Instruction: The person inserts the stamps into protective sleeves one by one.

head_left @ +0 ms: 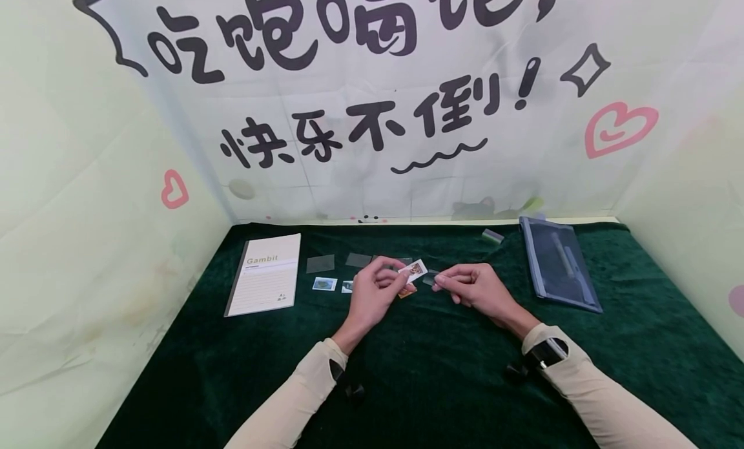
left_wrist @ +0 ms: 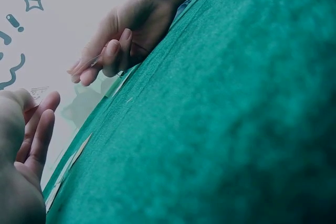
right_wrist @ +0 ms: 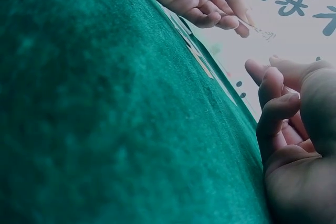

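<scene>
Between thumb and fingers my left hand (head_left: 372,291) pinches a small white-bordered stamp (head_left: 416,270), held up at a tilt above the cloth. Just to its right, my right hand (head_left: 479,292) pinches a small clear plastic sleeve (head_left: 430,278) by its edge. The two fingertips face each other a short gap apart. Under the left hand, an orange stamp (head_left: 408,291) lies partly covered. A blue-green stamp (head_left: 324,283) and a partly hidden stamp (head_left: 347,286) lie to the left. Behind them sit clear sleeves (head_left: 320,263) in a row, some overlapped by the left hand.
A Gambit notebook (head_left: 264,278) lies at the left on the dark green cloth (head_left: 442,384). To the right lies a blue-edged zip pouch (head_left: 560,268) with a pen-like item inside. A small green-and-purple block (head_left: 493,236) sits near the back edge, before the printed backdrop (head_left: 349,197).
</scene>
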{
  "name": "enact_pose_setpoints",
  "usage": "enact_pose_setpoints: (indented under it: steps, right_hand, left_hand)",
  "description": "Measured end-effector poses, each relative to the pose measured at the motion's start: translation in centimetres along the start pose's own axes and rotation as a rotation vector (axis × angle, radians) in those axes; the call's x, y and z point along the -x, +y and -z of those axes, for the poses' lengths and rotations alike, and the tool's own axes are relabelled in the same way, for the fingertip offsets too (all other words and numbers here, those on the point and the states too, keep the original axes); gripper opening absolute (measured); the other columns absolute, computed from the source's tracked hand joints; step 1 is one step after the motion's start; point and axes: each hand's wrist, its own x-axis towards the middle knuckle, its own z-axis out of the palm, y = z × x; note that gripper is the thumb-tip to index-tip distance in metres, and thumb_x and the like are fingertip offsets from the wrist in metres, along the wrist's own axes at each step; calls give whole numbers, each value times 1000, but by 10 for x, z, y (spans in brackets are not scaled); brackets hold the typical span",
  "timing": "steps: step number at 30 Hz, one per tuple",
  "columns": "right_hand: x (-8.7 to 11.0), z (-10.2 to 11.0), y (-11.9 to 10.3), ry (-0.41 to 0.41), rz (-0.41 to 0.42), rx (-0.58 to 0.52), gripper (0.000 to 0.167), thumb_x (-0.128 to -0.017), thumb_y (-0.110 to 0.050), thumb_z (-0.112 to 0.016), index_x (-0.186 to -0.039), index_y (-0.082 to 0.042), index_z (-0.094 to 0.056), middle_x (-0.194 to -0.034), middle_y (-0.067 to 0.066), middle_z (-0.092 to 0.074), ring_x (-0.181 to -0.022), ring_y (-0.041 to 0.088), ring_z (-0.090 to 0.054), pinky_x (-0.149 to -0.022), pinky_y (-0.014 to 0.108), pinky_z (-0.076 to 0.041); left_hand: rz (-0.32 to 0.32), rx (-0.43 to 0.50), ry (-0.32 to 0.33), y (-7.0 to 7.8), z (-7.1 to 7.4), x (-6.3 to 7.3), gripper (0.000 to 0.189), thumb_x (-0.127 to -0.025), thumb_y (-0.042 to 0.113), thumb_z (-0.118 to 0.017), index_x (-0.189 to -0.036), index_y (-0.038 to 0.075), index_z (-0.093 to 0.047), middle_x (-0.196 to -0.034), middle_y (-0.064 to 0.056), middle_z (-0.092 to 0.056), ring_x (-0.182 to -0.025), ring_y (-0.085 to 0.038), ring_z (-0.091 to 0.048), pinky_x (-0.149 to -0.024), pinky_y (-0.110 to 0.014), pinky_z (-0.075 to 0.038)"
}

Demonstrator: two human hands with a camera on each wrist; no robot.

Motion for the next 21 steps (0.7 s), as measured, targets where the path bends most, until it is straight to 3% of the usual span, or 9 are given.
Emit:
enact_pose_setpoints:
  steps: [4, 13, 21]
  right_hand:
    - [0, 0, 0, -9, -2, -2, 35, -104, -40, -74, -121, -10, -79, -109, 20, -81, -61, 8, -56, -52, 19, -41]
    - [-1, 1, 1, -8, -20, -5, 39, -104, -44, -73, -121, -10, -79, -108, 17, -82, -60, 9, -56, -51, 20, -41]
    - [-2, 2, 3, 7, -18, 17, 40, -104, -49, -71, -119, -12, -81, -105, 17, -82, -58, 10, -55, -51, 21, -43]
  left_hand:
    - [-12, -3, 1, 0, 0, 0, 37, -105, 38, -73, -127, 9, -69, -100, -2, -85, -93, -18, -83, -76, -24, -58]
    - [-19, -25, 5, 0, -1, 1, 24, -105, 42, -73, -120, 23, -72, -98, 1, -85, -93, -15, -82, -82, -26, -60]
    - [-26, -14, -11, 0, -1, 1, 25, -105, 43, -72, -121, 24, -72, -100, -3, -85, -93, -16, -82, -81, -26, -60]
